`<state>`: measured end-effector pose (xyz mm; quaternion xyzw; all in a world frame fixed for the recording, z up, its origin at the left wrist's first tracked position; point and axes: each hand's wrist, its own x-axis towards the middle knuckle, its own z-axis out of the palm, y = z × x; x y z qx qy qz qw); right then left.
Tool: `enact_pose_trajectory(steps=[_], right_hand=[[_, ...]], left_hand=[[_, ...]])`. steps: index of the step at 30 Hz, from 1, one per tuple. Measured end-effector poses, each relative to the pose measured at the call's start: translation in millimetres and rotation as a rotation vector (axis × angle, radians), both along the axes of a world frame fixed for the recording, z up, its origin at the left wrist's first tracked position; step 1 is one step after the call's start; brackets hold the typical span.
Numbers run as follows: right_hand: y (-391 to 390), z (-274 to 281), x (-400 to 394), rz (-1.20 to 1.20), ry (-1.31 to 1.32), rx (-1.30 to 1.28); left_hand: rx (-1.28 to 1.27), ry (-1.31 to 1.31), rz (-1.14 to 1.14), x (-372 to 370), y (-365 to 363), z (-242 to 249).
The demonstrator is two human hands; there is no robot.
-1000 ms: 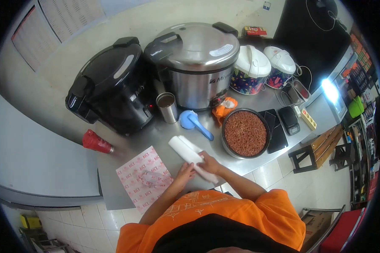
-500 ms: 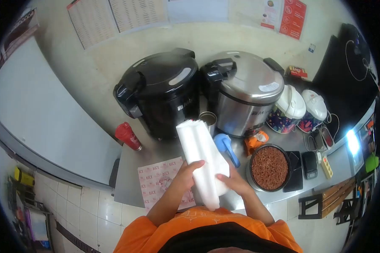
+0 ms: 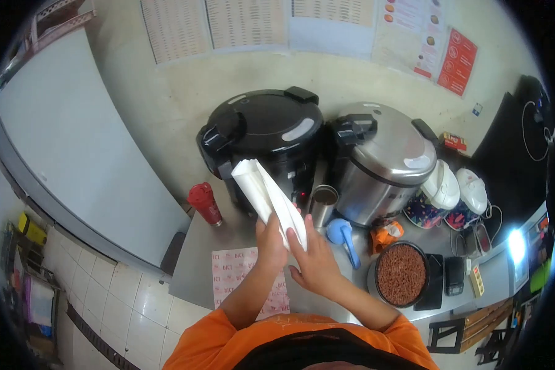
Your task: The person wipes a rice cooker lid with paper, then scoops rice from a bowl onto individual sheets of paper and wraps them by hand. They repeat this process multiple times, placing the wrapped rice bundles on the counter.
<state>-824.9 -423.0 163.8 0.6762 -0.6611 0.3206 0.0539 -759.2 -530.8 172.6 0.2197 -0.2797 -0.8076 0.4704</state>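
My left hand [image 3: 271,245] is closed around the lower left side of a bundle of white paper [image 3: 259,188], folded lengthwise into a narrow roll. The paper leans up and to the left in front of the black cooker. Against its lower right side lies my right hand [image 3: 317,265], fingers extended along the paper and thumb apart, holding it from that side. The lower end of the bundle is hidden by my hands. Below my left forearm, a pink printed sheet [image 3: 231,268] lies on the metal table [image 3: 194,265]. A blue-handled scoop [image 3: 345,242] sits right of my right hand.
Behind stand a large black rice cooker [image 3: 262,139] and a steel one [image 3: 391,148], with a metal cup [image 3: 324,208] before them. A red tumbler [image 3: 206,205] stands left. At right are a pot of brown grains [image 3: 402,271], a black scale [image 3: 454,276] and two small cookers [image 3: 438,188].
The white paper has become a narrower roll and tilts further left. My hands have come closer together and higher on the paper. The camera view has shifted, so the surroundings appear lower and further right.
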Motion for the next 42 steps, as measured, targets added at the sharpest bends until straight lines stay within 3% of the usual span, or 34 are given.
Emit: enact_pose_trajectory(steps=[2, 6, 8, 11, 14, 17, 20, 25, 27, 28, 29, 30, 32, 34, 36, 38, 42], right_hand=[[-24.3, -6.9, -14.7, 0.055, 0.192, -0.095], [-76.9, 26.2, -45.2, 0.098, 0.175, -0.070], [-110.4, 38.0, -62.7, 0.097, 0.225, -0.185], [-151.9, 45.1, -81.6, -0.009, 0.415, -0.080], [-170.7, 53.8, -91.9, 0.061, 0.439, 0.083], [-196.9, 73.2, -94.9, 0.090, 0.347, 0.291], [-232.4, 83.3, -94.2, 0.082, 0.349, 0.273], [-278.1, 93.5, -61.4, 0.003, 0.291, 0.176], [-282.9, 91.2, -46.0, -0.024, 0.291, 0.170], [-278.0, 85.7, -34.0, -0.020, 0.434, -0.243], [-267.3, 78.0, -24.8, -0.018, 0.567, -0.654], [-249.1, 68.9, -15.4, 0.073, 0.448, -0.593], [-201.5, 35.9, 2.8, 0.233, 0.207, -0.443], [-155.7, -25.9, 16.4, 0.361, -0.009, -0.059], [-109.5, -105.3, 25.2, 0.266, -0.197, 0.244], [-62.0, -152.2, 26.9, 0.116, -0.245, 0.384], [16.8, -215.1, 6.8, -0.166, -0.250, 0.354]], left_hand=[[-0.061, -0.009, -0.048, 4.6, -19.8, 3.4], [-0.181, 0.331, -0.151, 3.4, -66.3, 15.8], [-0.372, 0.260, -0.056, 2.9, -83.4, 17.5], [-0.588, -0.021, 0.071, 21.9, -93.4, 12.9], [-0.669, -0.230, 0.055, 60.2, -100.9, -12.5], [-0.591, -0.443, 0.173, 106.3, -98.8, -38.4], [-0.478, -0.646, 0.254, 150.5, -87.7, -66.3], [-0.372, -1.037, 0.224, 232.3, -70.5, -173.5], [-0.397, -1.395, 0.182, 253.2, -56.5, -218.2], [-0.395, -1.396, 0.184, 259.1, -53.8, -229.5], [-0.446, -1.594, 0.025, 260.8, -47.3, -241.8], [-0.494, -1.782, -0.145, 259.1, -41.4, -248.2], [-0.566, -1.751, -0.135, 244.9, -36.3, -248.7], [-0.645, -1.715, -0.127, 232.5, -40.4, -249.2], [-0.768, -1.652, -0.273, 216.2, -50.0, -258.1], [-0.855, -1.603, -0.336, 189.2, -48.9, -263.6], [-1.012, -1.483, -0.528, 125.5, -21.7, -253.7]])
